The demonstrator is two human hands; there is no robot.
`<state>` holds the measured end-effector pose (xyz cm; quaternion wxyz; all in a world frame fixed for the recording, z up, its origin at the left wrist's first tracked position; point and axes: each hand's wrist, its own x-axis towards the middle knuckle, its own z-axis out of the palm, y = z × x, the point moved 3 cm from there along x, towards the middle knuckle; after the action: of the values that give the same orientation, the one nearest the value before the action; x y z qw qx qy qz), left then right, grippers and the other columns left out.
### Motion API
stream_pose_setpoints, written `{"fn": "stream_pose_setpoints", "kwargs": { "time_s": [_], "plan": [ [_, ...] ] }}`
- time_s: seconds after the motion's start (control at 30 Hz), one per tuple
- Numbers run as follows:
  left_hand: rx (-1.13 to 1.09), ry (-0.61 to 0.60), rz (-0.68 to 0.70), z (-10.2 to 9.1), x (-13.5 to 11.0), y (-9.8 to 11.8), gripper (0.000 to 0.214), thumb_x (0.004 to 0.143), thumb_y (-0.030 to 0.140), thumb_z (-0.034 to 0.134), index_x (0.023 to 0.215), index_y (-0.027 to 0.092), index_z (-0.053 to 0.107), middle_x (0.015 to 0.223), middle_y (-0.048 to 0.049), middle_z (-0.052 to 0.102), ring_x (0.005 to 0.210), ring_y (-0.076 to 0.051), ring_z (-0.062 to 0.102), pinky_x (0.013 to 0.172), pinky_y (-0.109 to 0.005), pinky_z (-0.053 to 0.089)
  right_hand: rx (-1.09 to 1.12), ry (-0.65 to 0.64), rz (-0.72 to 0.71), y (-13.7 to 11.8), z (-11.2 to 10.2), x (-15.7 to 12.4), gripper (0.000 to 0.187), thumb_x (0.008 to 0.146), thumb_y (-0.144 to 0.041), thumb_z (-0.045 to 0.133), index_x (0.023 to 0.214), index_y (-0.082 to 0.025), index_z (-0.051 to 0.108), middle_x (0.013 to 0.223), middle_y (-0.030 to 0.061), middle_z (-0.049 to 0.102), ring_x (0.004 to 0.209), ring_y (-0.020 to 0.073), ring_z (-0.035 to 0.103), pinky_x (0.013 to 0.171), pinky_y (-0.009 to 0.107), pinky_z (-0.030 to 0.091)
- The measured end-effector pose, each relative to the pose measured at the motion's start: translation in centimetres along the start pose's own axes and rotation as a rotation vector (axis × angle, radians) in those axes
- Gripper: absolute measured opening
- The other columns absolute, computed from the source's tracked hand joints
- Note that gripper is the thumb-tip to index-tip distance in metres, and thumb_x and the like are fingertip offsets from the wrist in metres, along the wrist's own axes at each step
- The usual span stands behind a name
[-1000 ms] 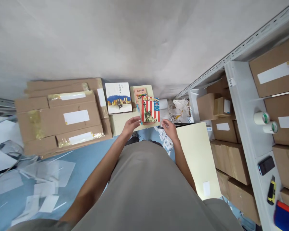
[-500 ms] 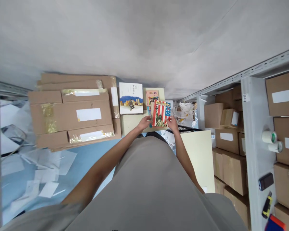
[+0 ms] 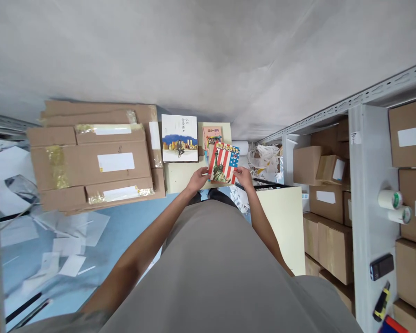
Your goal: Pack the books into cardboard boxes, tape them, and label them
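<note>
Between my hands is a book (image 3: 224,162) with red and white stripes, a patch of stars and a green statue on its cover. My left hand (image 3: 198,178) grips its lower left edge, fingers closed. At the lower right corner, my right hand (image 3: 243,176) pinches the same book. Beneath and behind it, a pink-covered book (image 3: 212,133) is partly hidden on the cream table (image 3: 180,178). To the left lies a thick white book (image 3: 179,138) with a city skyline on its cover.
Flattened cardboard boxes (image 3: 121,166) are stacked at the left. Scattered white papers (image 3: 69,247) cover part of the blue floor. A shelf of cardboard boxes (image 3: 333,236) stands right, its post holding tape rolls (image 3: 390,200), a black device (image 3: 382,267) and a yellow cutter (image 3: 382,301).
The view has shifted, so most things appear a little farther left. The striped book is now tilted slightly clockwise, with both hands still on it.
</note>
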<state>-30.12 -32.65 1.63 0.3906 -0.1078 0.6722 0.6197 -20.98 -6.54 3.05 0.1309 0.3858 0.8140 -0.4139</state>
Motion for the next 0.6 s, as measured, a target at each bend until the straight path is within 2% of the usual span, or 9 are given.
{"fn": "stream_pose_setpoints", "kwargs": {
  "time_s": [0.17, 0.3, 0.37, 0.5, 0.6],
  "plan": [
    [0.121, 0.035, -0.02, 0.4, -0.9, 0.8, 0.054, 0.076, 0.031, 0.089, 0.128, 0.017, 0.08, 0.119, -0.0165, 0.086, 0.109, -0.035, 0.081, 0.1, -0.047, 0.064, 0.078, -0.021, -0.014, 0.5, 0.0, 0.0, 0.023, 0.093, -0.034, 0.076, 0.108, -0.019, 0.084, 0.114, 0.0134, 0.09, 0.11, 0.0315, 0.086, 0.106, 0.047, 0.067],
    [0.156, 0.052, -0.012, 1.0, -1.5, 1.2, 0.053, 0.077, 0.034, 0.087, 0.127, 0.016, 0.083, 0.11, -0.0129, 0.085, 0.096, -0.031, 0.081, 0.095, -0.044, 0.066, 0.163, -0.05, -0.048, 0.8, -0.2, 0.1, 0.025, 0.094, -0.037, 0.075, 0.11, -0.019, 0.082, 0.117, 0.0136, 0.09, 0.109, 0.0289, 0.087, 0.103, 0.043, 0.068],
    [0.187, 0.067, -0.015, 1.3, -1.8, 1.3, 0.053, 0.077, 0.035, 0.086, 0.126, 0.017, 0.083, 0.114, -0.0128, 0.086, 0.099, -0.031, 0.082, 0.096, -0.045, 0.067, 0.204, -0.061, -0.068, 0.8, -0.4, 0.3, 0.026, 0.095, -0.038, 0.074, 0.111, -0.019, 0.081, 0.117, 0.014, 0.09, 0.109, 0.0284, 0.087, 0.103, 0.042, 0.068],
    [0.225, 0.102, -0.034, 1.6, -2.3, 1.2, 0.05, 0.08, 0.036, 0.082, 0.126, 0.017, 0.084, 0.131, -0.0161, 0.086, 0.119, -0.034, 0.081, 0.105, -0.045, 0.066, 0.275, -0.064, -0.099, 0.8, -0.6, 1.1, 0.026, 0.092, -0.039, 0.075, 0.108, -0.019, 0.079, 0.115, 0.0139, 0.089, 0.108, 0.0285, 0.086, 0.104, 0.042, 0.066],
    [0.216, 0.108, -0.054, 2.0, -2.6, 0.9, 0.051, 0.081, 0.037, 0.08, 0.128, 0.016, 0.083, 0.134, -0.0173, 0.086, 0.124, -0.035, 0.081, 0.11, -0.048, 0.065, 0.201, -0.089, -0.082, 0.8, -0.4, 1.6, 0.02, 0.09, -0.035, 0.075, 0.104, -0.021, 0.079, 0.113, 0.0117, 0.089, 0.106, 0.0281, 0.084, 0.104, 0.042, 0.065]
  ]
}}
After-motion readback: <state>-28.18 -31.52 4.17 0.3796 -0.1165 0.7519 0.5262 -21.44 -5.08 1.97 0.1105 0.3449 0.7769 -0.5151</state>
